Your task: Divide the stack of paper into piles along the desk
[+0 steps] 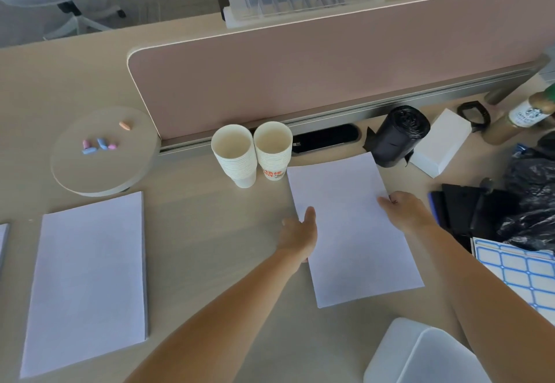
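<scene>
A thick stack of white paper (87,280) lies at the left of the desk (210,232). The edge of another pile (3,241) shows at the far left border. A thin white pile (351,232) lies right of centre, tilted slightly. My left hand (298,234) grips its left edge, thumb on top. My right hand (404,210) holds its right edge, fingertips on the sheet. Both hands touch the pile at desk level.
Two stacks of paper cups (237,154) (273,148) stand just behind the thin pile. A black bag roll (396,135), a white box (441,142), black items and a blue label sheet (516,271) crowd the right. A round stand (105,151) sits back left, a translucent tub (420,352) front right.
</scene>
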`<action>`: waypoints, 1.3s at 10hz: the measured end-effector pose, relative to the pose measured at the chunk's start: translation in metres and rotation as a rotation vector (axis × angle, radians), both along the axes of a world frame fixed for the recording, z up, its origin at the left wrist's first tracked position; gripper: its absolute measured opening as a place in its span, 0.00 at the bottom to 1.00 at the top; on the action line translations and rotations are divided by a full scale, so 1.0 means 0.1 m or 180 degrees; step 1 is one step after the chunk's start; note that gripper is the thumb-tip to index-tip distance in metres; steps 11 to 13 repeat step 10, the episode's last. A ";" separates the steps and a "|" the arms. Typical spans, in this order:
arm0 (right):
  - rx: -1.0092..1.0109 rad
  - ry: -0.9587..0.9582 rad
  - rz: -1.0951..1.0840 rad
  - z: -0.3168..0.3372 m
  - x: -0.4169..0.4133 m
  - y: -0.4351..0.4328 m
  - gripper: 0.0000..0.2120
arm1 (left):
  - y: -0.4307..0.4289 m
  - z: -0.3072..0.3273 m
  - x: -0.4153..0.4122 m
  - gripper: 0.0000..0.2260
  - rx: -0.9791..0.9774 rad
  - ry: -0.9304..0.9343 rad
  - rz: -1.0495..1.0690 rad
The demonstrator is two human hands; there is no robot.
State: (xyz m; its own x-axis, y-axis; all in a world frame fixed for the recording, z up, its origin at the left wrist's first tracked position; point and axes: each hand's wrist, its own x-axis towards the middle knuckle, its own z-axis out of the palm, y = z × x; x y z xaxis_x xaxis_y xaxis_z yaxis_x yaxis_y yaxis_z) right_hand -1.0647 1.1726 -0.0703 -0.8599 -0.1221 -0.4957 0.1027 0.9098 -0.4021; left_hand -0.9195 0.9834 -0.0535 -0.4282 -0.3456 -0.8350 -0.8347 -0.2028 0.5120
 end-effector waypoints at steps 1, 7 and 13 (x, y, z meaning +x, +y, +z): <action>0.0253 0.0086 0.0148 0.01 -0.01 -0.02 0.17 | -0.05 0.09 0.03 0.34 -0.0045 0.0014 -0.0172; 0.0679 0.0198 -0.0180 0.03 0.14 -0.18 0.26 | 0.07 0.12 0.06 0.20 -0.0121 -0.0013 -0.0579; 0.0596 0.0273 -0.0225 0.22 0.30 -0.29 0.28 | -0.09 0.16 0.23 0.23 -0.0075 0.0095 -0.0581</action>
